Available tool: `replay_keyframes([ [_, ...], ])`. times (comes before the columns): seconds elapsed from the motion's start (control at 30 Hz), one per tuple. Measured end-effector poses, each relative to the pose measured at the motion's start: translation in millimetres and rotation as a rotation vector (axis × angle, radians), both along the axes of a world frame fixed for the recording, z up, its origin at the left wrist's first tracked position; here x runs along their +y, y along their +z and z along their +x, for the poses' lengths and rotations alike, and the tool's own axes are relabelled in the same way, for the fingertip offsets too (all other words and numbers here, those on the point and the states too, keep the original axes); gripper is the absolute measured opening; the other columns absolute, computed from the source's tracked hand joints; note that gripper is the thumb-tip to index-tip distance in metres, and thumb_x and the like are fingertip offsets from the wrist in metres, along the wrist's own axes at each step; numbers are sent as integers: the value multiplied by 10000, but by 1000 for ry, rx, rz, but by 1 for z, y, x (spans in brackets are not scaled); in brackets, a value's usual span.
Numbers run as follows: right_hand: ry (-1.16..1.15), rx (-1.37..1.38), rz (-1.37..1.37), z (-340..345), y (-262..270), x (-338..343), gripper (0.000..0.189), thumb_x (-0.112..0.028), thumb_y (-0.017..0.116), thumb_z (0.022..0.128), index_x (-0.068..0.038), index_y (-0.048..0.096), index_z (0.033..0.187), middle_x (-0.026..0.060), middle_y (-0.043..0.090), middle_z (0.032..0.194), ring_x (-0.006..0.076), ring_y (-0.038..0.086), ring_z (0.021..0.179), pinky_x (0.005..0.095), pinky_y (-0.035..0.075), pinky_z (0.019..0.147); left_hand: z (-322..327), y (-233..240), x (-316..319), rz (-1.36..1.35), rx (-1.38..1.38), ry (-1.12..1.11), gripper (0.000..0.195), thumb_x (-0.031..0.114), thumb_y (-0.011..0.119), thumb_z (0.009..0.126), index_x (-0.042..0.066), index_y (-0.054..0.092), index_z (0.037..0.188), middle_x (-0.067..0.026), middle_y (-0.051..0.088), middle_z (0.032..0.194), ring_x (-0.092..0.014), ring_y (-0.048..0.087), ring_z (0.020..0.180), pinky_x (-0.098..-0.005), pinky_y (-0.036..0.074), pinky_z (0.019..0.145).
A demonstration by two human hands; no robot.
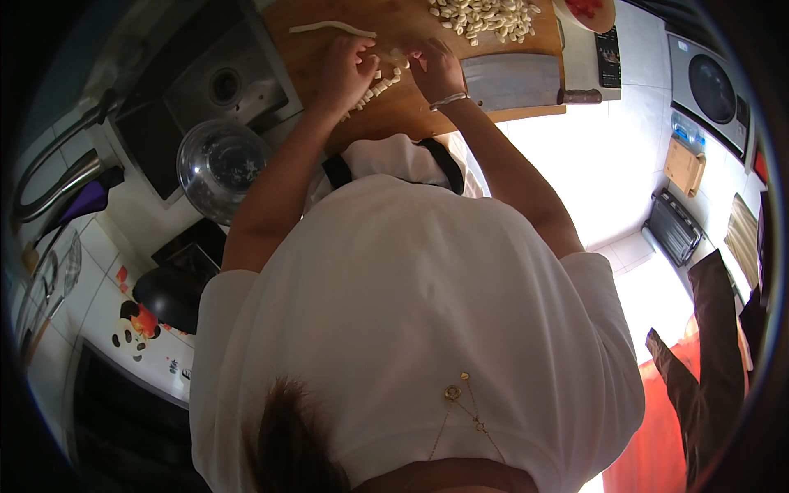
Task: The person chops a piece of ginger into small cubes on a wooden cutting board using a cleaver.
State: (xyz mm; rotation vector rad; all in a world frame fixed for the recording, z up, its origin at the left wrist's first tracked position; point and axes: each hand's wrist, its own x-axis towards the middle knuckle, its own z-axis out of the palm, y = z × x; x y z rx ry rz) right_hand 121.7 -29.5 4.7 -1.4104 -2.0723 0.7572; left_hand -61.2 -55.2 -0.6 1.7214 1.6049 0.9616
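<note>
Over a wooden cutting board (400, 114), my left hand (348, 71) is beside a row of small pale dough pieces (377, 89), its thumb and fingers bent; whether it grips anything is unclear. My right hand (434, 68) has its fingertips at a pale, flattened piece of dough (399, 58) between the hands. A thin dough strip (333, 26) lies beyond my left hand. A pile of shaped dough pieces (487, 18) sits at the far right of the board. The cleaver (515, 80) lies flat to the right of my right wrist, its dark wooden handle past the board's edge.
Left of the board is a steel sink (246, 92) with a clear bowl (222, 169) near it. A faucet (61, 154) curves at the far left. A bowl with red contents (601, 13) stands beyond the board's right corner. A washing machine (709, 89) stands at the right.
</note>
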Motion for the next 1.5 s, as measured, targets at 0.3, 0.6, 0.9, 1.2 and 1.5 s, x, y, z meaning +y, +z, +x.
replay_keyframes([
  [0.3,-95,339,-413,0,2,-7,143,-175,641,787,-62,638,875,81,669,813,201,645,707,295,512,655,24,29,-8,-185,-207,-115,259,137,689,773,61,564,988,-72,620,766,-186,604,723,-300,488,690],
  [0.6,-208,302,-375,14,-3,-10,132,-139,640,778,-45,639,871,78,661,776,165,644,733,271,503,682,26,21,-5,-41,-139,-88,174,106,666,787,39,560,907,-67,610,823,-182,603,742,-292,492,676],
  [0.9,-234,451,-560,15,0,-9,149,-108,631,818,-20,619,939,45,648,841,92,602,774,231,479,699,30,16,-4,-221,-196,-117,144,53,616,793,37,575,931,-64,592,787,-185,596,716,-299,492,655],
  [1.2,-122,-24,16,28,-15,-15,124,-191,702,655,-127,621,723,26,589,748,257,553,745,366,457,697,19,21,-5,-176,-136,-56,83,35,591,793,24,589,875,-94,575,866,-191,589,733,-286,493,665],
  [1.5,-410,-292,280,30,-20,-10,287,-329,796,517,-168,590,634,-9,564,704,228,545,723,369,434,675,16,21,-6,-189,-137,-54,79,48,591,793,37,590,871,-88,564,860,-190,571,751,-285,482,686],
])
